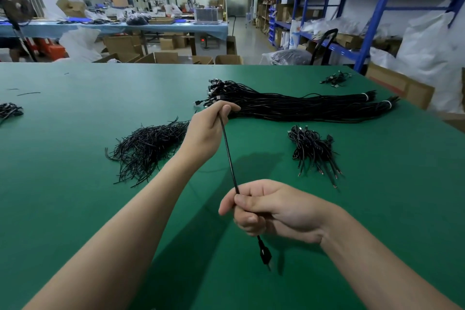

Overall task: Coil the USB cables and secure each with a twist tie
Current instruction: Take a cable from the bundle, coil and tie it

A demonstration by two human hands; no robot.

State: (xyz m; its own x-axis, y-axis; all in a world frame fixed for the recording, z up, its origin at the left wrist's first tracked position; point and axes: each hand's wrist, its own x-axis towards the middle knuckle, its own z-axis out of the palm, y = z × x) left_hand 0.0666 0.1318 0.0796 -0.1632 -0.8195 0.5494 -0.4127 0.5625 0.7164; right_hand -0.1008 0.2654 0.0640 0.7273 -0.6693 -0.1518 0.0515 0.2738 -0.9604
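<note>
Head view: both hands are clamped on one black USB cable [229,156], stretched taut above the green worktop [75,209]. The left hand [208,131] pinches its far end; the right hand [271,209] grips near the plug, which hangs below. A twist-tie pile [146,148] lies left, coiled cables [312,148] right, and a straight cable bundle [302,106] lies beyond.
</note>
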